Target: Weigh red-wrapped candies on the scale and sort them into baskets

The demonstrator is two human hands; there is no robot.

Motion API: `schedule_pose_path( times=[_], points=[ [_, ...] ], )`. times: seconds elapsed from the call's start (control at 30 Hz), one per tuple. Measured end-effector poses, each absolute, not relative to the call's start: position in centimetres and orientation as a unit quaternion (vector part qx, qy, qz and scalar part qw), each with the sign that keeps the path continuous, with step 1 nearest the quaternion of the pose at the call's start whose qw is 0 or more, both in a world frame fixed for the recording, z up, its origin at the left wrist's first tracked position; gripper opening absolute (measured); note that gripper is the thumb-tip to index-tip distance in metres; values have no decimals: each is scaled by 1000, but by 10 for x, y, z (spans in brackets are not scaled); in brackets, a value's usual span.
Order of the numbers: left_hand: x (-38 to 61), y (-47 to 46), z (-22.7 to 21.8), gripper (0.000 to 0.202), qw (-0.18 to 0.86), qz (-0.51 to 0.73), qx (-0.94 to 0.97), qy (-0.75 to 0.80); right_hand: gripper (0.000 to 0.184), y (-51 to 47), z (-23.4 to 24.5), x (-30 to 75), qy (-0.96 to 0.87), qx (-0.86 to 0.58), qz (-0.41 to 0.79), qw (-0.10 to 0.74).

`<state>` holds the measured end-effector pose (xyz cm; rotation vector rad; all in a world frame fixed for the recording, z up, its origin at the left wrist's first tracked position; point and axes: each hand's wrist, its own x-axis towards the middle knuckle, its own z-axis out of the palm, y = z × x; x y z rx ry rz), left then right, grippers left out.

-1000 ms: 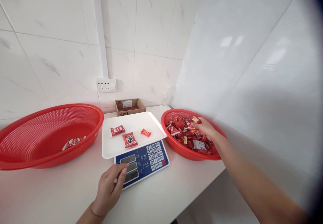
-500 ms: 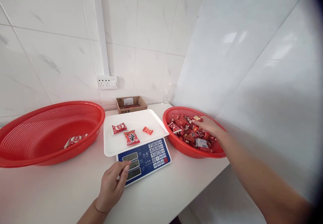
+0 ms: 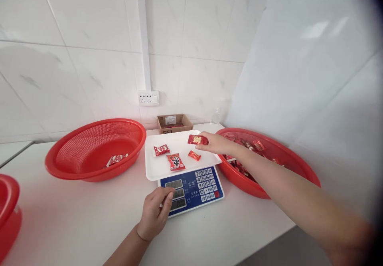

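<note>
My right hand (image 3: 217, 143) pinches a dark red wrapped candy (image 3: 198, 139) with gold print, holding it over the right part of the white weighing tray (image 3: 154, 170). Below it on the tray lie a small red candy (image 3: 194, 155), a larger red packet with a black character (image 3: 176, 162) and a red-and-white packet (image 3: 161, 150). My left hand (image 3: 154, 210) is closed at the front left of the blue electronic scale (image 3: 191, 194), its fingertips partly covering the displays. Nothing shows between its fingers.
At the right, a red basket (image 3: 311, 182) holds many wrapped candies, partly hidden by my forearm. A red strainer basket (image 3: 98, 174) on the left contains a red-and-white packet (image 3: 117, 159). Another red basket (image 3: 10, 214) is cut off at left. A cardboard box (image 3: 167, 129) sits behind the tray.
My right hand has come out of the right basket with a dark red candy and moved left over the tray. The view has turned left; my left hand stays by the displays.
</note>
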<state>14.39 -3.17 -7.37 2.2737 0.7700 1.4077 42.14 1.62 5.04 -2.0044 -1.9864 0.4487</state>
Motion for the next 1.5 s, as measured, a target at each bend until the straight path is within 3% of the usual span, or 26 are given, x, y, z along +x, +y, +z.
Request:
schedule_pose_path(
  times=[0.13, 0.3, 0.5, 0.77, 0.9, 1.0, 1.17, 1.27, 1.37, 1.5],
  points=[
    [144, -33, -75, 21, 179, 497, 806, 267, 67, 35, 47, 394, -676, -692, 207, 146],
    [146, -33, -75, 17, 187, 508, 800, 260, 49, 48, 47, 382, -613, -718, 262, 201],
    [148, -34, -80, 15, 188, 517, 795, 256, 40, 54, 42, 361, -671, -688, 215, 176],
    [158, -41, -84, 16, 177, 496, 833, 168, 59, 69, 36, 308, -777, -594, 170, 122],
    [156, -38, -83, 16, 190, 494, 827, 188, 52, 78, 33, 285, -803, -562, 171, 103],
    [151, -35, -83, 15, 201, 501, 813, 218, 43, 83, 39, 292, -790, -574, 156, 150],
    [149, -31, -84, 15, 226, 502, 805, 222, 33, 69, 61, 372, -711, -600, 199, 309],
    [152, -29, -86, 14, 234, 502, 806, 208, 33, 36, 67, 438, -641, -648, 230, 340],
    [154, -29, -86, 13, 232, 500, 811, 196, 42, -2, 59, 496, -574, -720, 286, 265],
    [154, -29, -84, 14, 211, 502, 815, 200, 44, -42, 29, 555, -507, -838, 186, 82]
  ],
)
